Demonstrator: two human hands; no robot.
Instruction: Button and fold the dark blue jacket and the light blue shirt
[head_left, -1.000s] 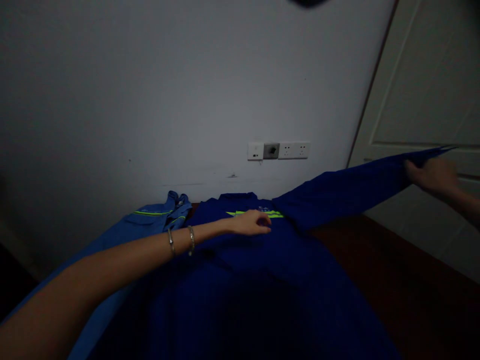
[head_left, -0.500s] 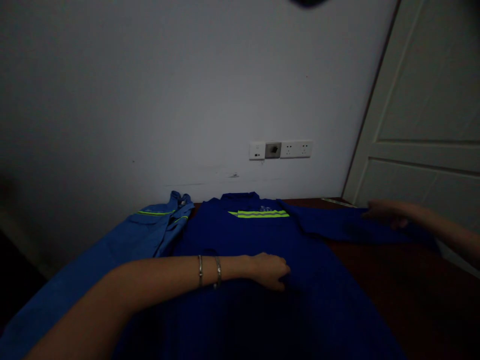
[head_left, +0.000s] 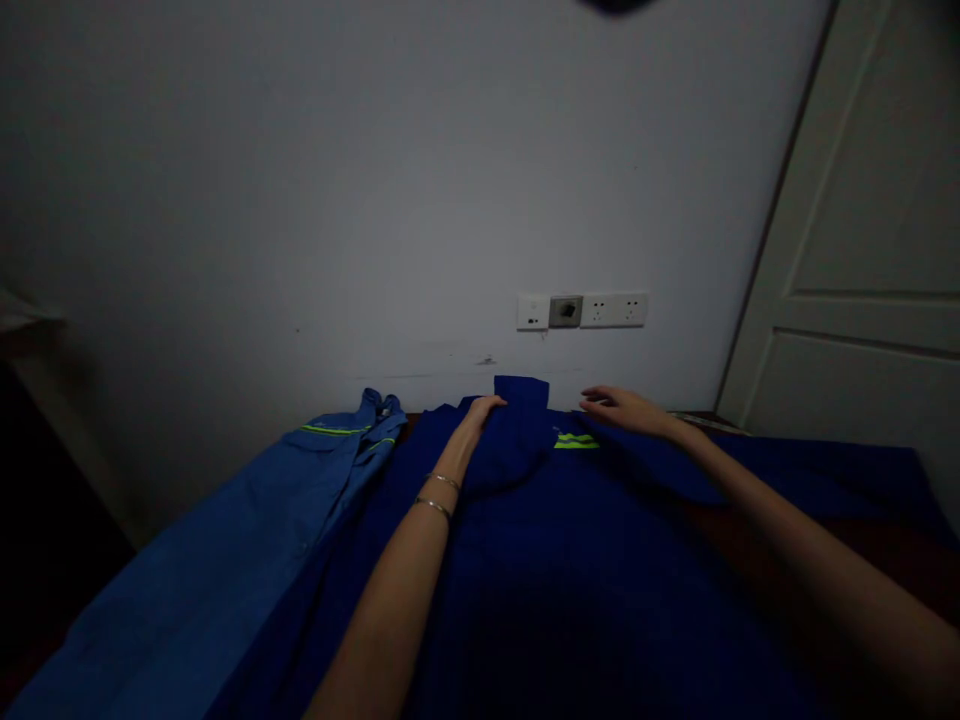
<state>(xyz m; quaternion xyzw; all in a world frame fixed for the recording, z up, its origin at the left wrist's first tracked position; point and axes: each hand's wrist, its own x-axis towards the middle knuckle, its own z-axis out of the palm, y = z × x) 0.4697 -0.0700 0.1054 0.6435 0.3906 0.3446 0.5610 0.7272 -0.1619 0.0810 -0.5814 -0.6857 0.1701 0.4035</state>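
A dark blue garment (head_left: pixel 540 560) with a yellow-green and grey stripe (head_left: pixel 576 441) on its chest lies spread on the dark red table, one sleeve stretched to the right. My left hand (head_left: pixel 484 408), with two bangles on the wrist, pinches the garment near the collar, where a piece of cloth stands raised. My right hand (head_left: pixel 622 408) hovers by the right shoulder, its fingers apart and holding nothing. Left of the dark garment lies a lighter blue one (head_left: pixel 217 545) with yellow-green stripes.
The table (head_left: pixel 877 550) shows dark red at the right, below the sleeve. Behind it rises a pale wall (head_left: pixel 420 200) with a row of sockets (head_left: pixel 582 311). A panelled door (head_left: pixel 870 230) stands at the right.
My left hand has moved up from the middle of the garment to the collar and taken hold of cloth. My right hand has come in from the far sleeve. The view has shifted slightly.
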